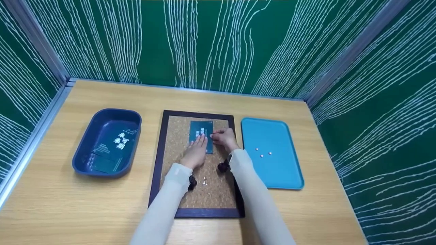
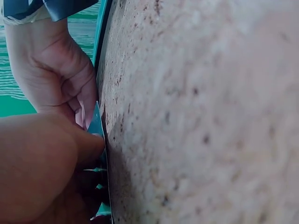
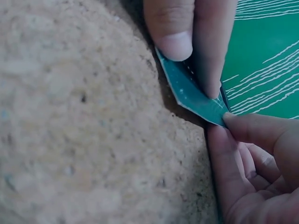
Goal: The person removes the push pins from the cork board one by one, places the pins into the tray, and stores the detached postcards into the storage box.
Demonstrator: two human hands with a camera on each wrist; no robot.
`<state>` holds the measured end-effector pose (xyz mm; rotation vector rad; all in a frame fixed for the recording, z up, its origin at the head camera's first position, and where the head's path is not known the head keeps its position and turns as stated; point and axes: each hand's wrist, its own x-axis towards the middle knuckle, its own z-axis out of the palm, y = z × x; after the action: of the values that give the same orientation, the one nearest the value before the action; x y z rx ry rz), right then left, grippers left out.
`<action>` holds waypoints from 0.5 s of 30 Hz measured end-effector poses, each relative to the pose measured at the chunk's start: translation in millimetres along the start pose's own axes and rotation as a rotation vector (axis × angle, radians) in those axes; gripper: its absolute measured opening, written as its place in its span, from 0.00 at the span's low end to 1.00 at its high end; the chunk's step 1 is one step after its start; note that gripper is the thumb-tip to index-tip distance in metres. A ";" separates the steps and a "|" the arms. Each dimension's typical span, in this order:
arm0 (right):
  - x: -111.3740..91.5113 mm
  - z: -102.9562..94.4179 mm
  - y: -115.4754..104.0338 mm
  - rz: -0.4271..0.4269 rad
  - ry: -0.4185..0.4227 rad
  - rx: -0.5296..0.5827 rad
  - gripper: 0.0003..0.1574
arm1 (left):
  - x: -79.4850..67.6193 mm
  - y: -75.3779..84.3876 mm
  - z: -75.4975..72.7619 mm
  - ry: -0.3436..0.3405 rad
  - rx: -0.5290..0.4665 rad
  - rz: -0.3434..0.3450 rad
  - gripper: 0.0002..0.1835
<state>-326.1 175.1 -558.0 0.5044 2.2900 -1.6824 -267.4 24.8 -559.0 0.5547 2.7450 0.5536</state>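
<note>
A dark green card (image 1: 201,125) with white characters lies on the upper part of a framed cork board (image 1: 174,146). My left hand (image 1: 195,152) presses on the card with its fingers extended. At the card's right edge, my right hand (image 1: 224,139) pinches it between thumb and finger; the right wrist view shows that edge of the card (image 3: 196,99) bent up off the cork. In the left wrist view a corner of the card (image 2: 96,124) also stands away from the board. Lower on the cork lie small shiny pieces (image 1: 204,181), too small to identify.
On the left stands a deep blue bin (image 1: 79,149) with more green printed cards (image 1: 117,143) inside. To the right of the board, a turquoise tray (image 1: 279,173) bears 3 small pale round-headed pieces (image 1: 262,156). Green panels with white lines (image 1: 153,41) enclose the wooden table (image 1: 51,204).
</note>
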 end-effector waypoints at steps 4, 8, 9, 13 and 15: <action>-0.9 1.4 -1.5 0.009 0.005 -0.008 0.10 | -1.2 -5.9 -3.4 -0.006 -0.063 0.024 0.28; -2.4 2.2 -0.4 0.011 0.005 -0.008 0.10 | -8.0 -12.9 -11.6 0.004 -0.210 0.069 0.27; -2.8 2.3 0.0 0.007 0.006 -0.012 0.10 | -10.4 -14.7 -14.6 0.008 -0.254 0.075 0.26; -3.5 2.1 -0.1 0.001 0.011 -0.010 0.11 | -25.0 -23.1 -31.3 0.039 -0.431 0.077 0.26; -3.4 1.7 -0.8 0.003 0.018 -0.014 0.12 | -35.1 -28.4 -43.1 0.049 -0.514 0.051 0.27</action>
<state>-323.4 172.8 -556.4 0.5208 2.3110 -1.6656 -260.1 -27.5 -525.9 0.4825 2.4859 1.2446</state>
